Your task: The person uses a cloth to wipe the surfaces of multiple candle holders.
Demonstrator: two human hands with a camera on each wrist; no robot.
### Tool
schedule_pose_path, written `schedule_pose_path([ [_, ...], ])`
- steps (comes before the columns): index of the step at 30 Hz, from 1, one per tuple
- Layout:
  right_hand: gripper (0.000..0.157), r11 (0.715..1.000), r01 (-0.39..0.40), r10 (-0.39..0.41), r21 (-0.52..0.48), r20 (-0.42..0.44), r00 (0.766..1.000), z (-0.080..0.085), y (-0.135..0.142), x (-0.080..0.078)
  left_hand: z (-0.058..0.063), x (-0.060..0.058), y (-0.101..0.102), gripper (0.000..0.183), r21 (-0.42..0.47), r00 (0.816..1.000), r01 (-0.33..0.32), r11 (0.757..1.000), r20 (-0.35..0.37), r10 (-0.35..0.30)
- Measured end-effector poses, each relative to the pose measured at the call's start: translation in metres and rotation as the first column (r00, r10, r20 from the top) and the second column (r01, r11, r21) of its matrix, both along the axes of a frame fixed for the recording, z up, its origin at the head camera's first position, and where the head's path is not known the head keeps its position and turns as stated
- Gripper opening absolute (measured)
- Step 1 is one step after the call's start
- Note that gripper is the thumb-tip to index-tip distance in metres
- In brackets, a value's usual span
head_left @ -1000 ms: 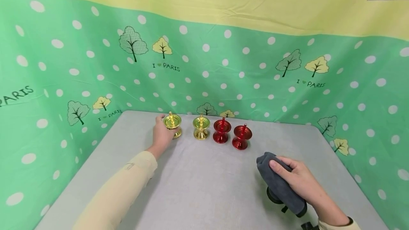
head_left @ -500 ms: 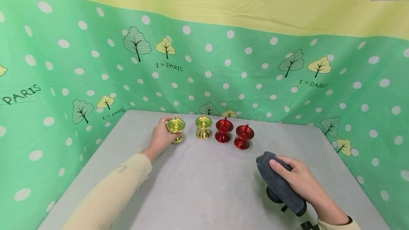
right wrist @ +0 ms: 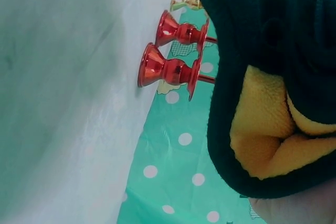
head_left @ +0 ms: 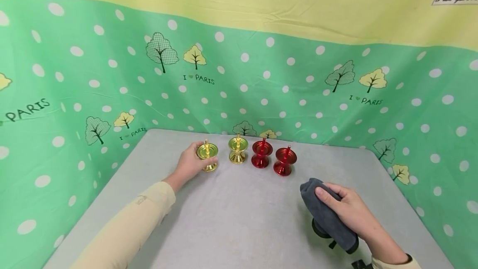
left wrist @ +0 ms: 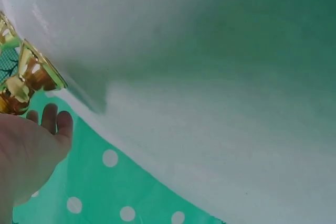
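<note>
At the left of a row on the table stands a shiny gold candle holder [head_left: 207,150], a dish with a central spike on a waisted foot. My left hand [head_left: 190,162] grips it from the left, thumb across its front and fingers round its far side. In the left wrist view several fingers [left wrist: 64,124] show beside the holder's foot [left wrist: 42,72]. My right hand [head_left: 349,209] holds a folded dark grey cloth [head_left: 325,215] over the right of the table, thumb on top. The right wrist view shows the cloth's yellow inner side [right wrist: 262,108].
A second gold candle holder [head_left: 237,148] and two red ones, one red holder [head_left: 260,152] and another red holder [head_left: 284,161], stand upright to the right. A green dotted curtain [head_left: 239,86] hangs behind the grey table [head_left: 239,219]. Small black parts [head_left: 319,228] show below the cloth.
The leftmost gold candle holder has moved a little toward the front and right with my left hand. My right hand and the cloth stay in place. The head view has shifted slightly.
</note>
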State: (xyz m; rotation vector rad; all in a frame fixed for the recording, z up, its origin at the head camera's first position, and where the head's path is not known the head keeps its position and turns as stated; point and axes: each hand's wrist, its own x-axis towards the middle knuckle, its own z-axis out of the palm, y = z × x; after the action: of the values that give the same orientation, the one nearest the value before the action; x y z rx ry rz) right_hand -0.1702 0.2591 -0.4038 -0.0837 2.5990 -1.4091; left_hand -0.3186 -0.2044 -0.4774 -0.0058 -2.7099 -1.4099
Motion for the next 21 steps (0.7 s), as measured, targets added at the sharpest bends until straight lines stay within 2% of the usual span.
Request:
schedule_pose_path([
  [5,0.054,1.000,0.001,-0.001,0.004,0.003,1.000,0.000,0.000,0.000,0.005,0.004,0.001,0.098,-0.035,0.998,-0.005,0.999,-0.058,0.003],
  [9,0.053,1.000,0.007,-0.007,0.009,-0.008,1.000,-0.001,0.000,0.001,0.012,0.009,0.004,0.103,-0.127,0.988,0.010,0.992,-0.149,-0.029],
  [11,0.054,1.000,0.019,-0.018,0.012,-0.024,1.000,0.000,-0.002,0.002,0.021,0.013,0.007,0.104,-0.185,0.981,0.034,0.982,-0.181,-0.068],
  [13,0.053,0.999,0.033,-0.031,0.023,-0.067,0.997,0.003,-0.007,0.003,0.036,0.022,0.014,0.102,-0.260,0.973,0.068,0.963,-0.198,-0.122],
  [15,0.049,0.997,0.043,-0.029,0.068,-0.194,0.981,0.007,-0.017,0.005,0.055,0.033,0.024,0.098,-0.367,0.963,0.102,0.924,-0.197,-0.184],
  [16,0.047,0.994,0.045,-0.014,0.102,-0.296,0.955,0.008,-0.023,0.005,0.065,0.040,0.030,0.097,-0.436,0.955,0.115,0.892,-0.198,-0.220],
  [17,0.046,0.988,0.048,0.019,0.148,-0.418,0.908,0.010,-0.030,0.005,0.074,0.047,0.037,0.096,-0.506,0.944,0.125,0.853,-0.204,-0.259],
  [18,0.044,0.977,0.056,0.068,0.206,-0.547,0.834,0.012,-0.039,0.005,0.083,0.055,0.044,0.095,-0.571,0.935,0.130,0.810,-0.202,-0.292],
  [19,0.044,0.959,0.083,0.124,0.271,-0.664,0.737,0.014,-0.049,0.004,0.091,0.063,0.051,0.094,-0.634,0.924,0.129,0.762,-0.203,-0.325],
  [21,0.045,0.916,0.151,0.252,0.372,-0.826,0.505,0.017,-0.069,-0.001,0.102,0.077,0.066,0.091,-0.724,0.895,0.122,0.678,-0.215,-0.391],
])
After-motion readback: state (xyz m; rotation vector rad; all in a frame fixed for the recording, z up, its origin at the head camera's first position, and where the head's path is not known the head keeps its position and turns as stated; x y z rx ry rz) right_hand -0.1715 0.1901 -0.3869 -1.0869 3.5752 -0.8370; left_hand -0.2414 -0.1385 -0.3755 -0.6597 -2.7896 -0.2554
